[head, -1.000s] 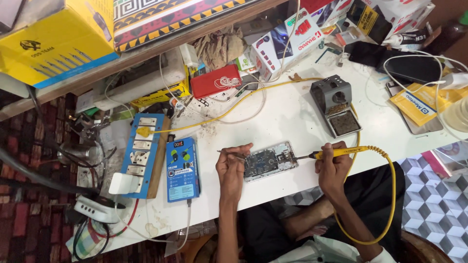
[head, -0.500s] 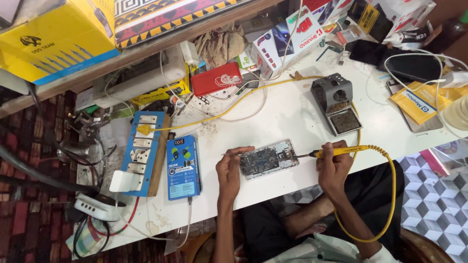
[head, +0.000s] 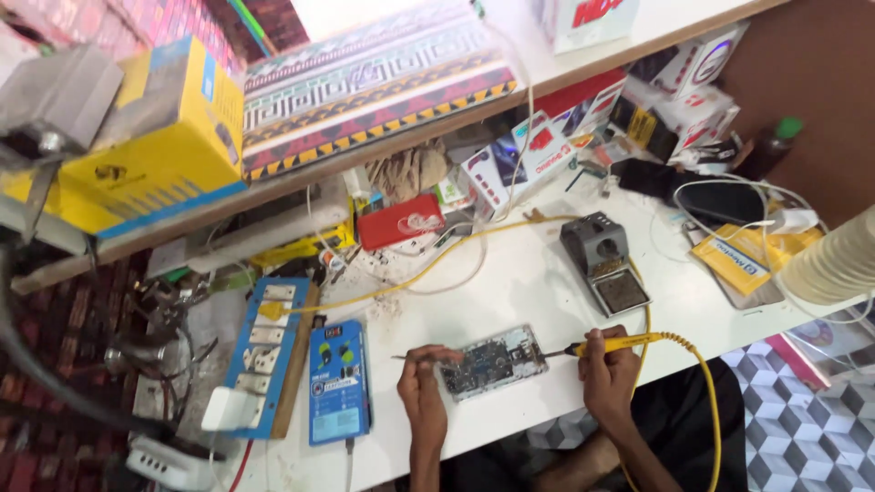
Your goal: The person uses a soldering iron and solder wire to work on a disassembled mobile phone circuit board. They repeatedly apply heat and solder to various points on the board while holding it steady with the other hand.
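An opened phone (head: 493,363) is lying on the table (head: 510,282) near its near edge, between the person's two hands. The left hand (head: 422,392) is sitting just left of it, the right hand (head: 609,372) just right of it, gripping a soldering iron (head: 612,343) whose tip is reaching toward the phone's right end. A soldering stand (head: 605,262) is standing just beyond the right hand. Left of the left hand a small power unit (head: 336,383) is lying, and a power strip (head: 266,351) is lying left of that. A shelf (head: 383,137) is running along the far side, above the table.
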